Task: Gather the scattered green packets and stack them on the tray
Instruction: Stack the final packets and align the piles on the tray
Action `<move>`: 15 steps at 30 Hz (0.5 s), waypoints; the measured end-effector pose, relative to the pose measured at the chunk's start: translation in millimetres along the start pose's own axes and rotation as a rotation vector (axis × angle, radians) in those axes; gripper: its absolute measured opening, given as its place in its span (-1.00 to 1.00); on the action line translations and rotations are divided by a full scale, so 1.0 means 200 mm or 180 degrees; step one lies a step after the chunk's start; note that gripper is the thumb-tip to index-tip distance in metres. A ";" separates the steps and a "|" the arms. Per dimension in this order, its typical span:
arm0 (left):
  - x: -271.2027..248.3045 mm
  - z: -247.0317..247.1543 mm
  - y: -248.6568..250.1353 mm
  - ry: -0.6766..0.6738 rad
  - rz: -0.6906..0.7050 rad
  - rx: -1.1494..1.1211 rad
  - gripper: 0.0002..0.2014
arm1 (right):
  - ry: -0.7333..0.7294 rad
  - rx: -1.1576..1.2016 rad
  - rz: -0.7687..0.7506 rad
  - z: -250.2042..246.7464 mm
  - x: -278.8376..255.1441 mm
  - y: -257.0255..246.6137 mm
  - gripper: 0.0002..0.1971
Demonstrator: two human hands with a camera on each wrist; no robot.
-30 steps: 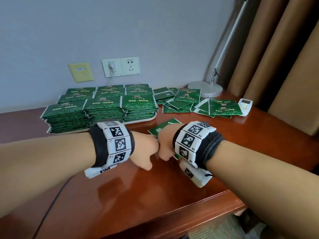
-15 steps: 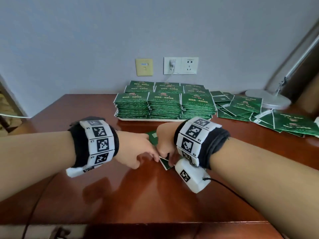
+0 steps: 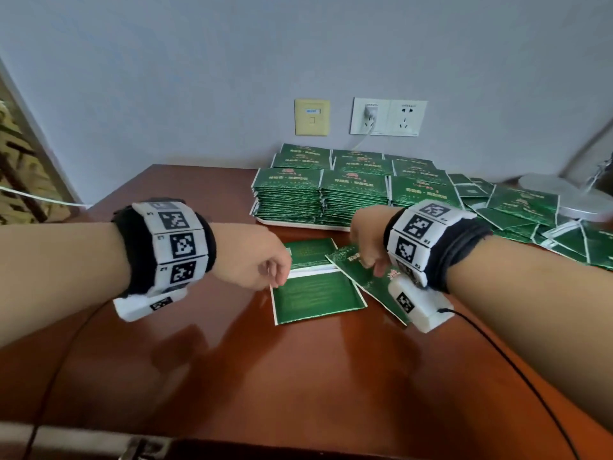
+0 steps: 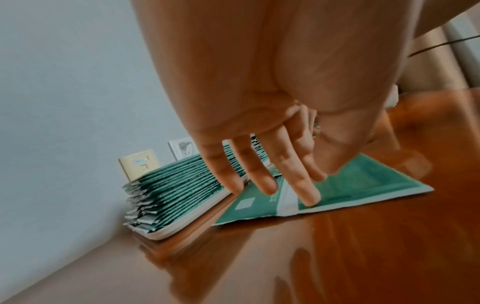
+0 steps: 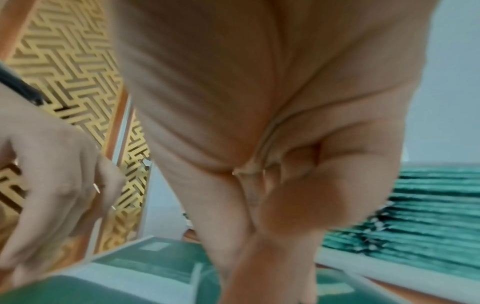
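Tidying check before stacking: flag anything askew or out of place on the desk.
Loose packets lie jumbled at odd angles right of the tray, off it. One packet under the right hand sits skewed across its neighbour.

The table [image 3: 298, 376] was seen to be of reddish wood, highly polished, with arm reflections carried on its glossy surface. The green packets [image 3: 315, 297] were finished in shiny foil-like film with pale sealed edges. The tray [image 4: 182, 224] appeared as smooth white plastic. At two o'clock, the lamp base [image 3: 577, 200] was noted as brushed, matt metal. The wall [image 3: 232, 61] was painted matt.
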State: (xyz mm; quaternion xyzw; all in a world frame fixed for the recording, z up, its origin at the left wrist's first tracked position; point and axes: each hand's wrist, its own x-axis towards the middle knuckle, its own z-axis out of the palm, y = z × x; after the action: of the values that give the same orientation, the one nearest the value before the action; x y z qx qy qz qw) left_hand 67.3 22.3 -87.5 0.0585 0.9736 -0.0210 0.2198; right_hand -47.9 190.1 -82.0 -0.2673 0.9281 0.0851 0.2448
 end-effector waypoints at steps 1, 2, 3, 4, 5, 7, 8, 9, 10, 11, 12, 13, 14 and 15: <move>0.04 0.00 -0.01 0.0161 0.0001 0.0011 -0.80 | 0.0089 -0.0117 -0.0001 -0.01 0.00 0.01 -0.53; 0.07 0.00 0.01 0.0425 0.0013 0.0065 -0.78 | 0.0249 -0.0289 -0.0042 -0.02 0.00 0.02 -0.46; 0.12 -0.01 0.02 0.0569 -0.0053 0.0144 -0.76 | 0.0372 -0.0555 -0.0161 -0.02 0.01 0.04 -0.39; 0.16 -0.01 0.02 0.0632 -0.0136 0.0221 -0.74 | 0.0406 -0.0747 -0.0288 -0.02 0.01 0.05 -0.33; 0.22 0.00 0.01 0.0592 -0.0251 0.0276 -0.67 | 0.0386 -0.0849 -0.0412 -0.01 0.03 0.06 -0.27; 0.29 0.01 0.00 0.0433 -0.0410 0.0515 -0.47 | 0.0286 -0.1015 -0.0584 0.01 0.05 0.07 -0.19; 0.32 0.02 0.00 0.0352 -0.0472 0.0601 -0.39 | 0.0239 -0.1071 -0.0625 0.02 0.06 0.07 -0.16; 0.35 0.02 -0.01 0.0289 -0.0524 0.0606 -0.33 | 0.0209 -0.1137 -0.0650 0.03 0.08 0.08 -0.13; 0.37 0.03 -0.01 0.0230 -0.0586 0.0561 -0.28 | 0.0218 -0.1201 -0.0666 0.03 0.09 0.07 -0.11; 0.39 0.04 -0.01 0.0213 -0.0634 0.0482 -0.25 | 0.0250 -0.1241 -0.0672 0.04 0.10 0.07 -0.11; 0.40 0.03 -0.01 0.0196 -0.0688 0.0400 -0.22 | 0.0286 -0.1257 -0.0648 0.05 0.10 0.08 -0.11; 0.40 0.03 -0.01 0.0163 -0.0733 0.0336 -0.18 | 0.0311 -0.1242 -0.0615 0.05 0.11 0.08 -0.12; 0.40 0.02 -0.01 0.0127 -0.0779 0.0285 -0.14 | 0.0331 -0.1218 -0.0579 0.05 0.11 0.09 -0.12; 0.40 0.01 -0.01 0.0089 -0.0816 0.0246 -0.11 | 0.0359 -0.1169 -0.0542 0.05 0.12 0.10 -0.13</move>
State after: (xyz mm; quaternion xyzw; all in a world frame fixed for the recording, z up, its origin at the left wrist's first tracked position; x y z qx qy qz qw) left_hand -4.9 28.1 -123.2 -0.0577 0.9745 -0.0856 0.1993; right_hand -72.1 199.7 -102.5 -0.3892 0.8833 0.2167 0.1459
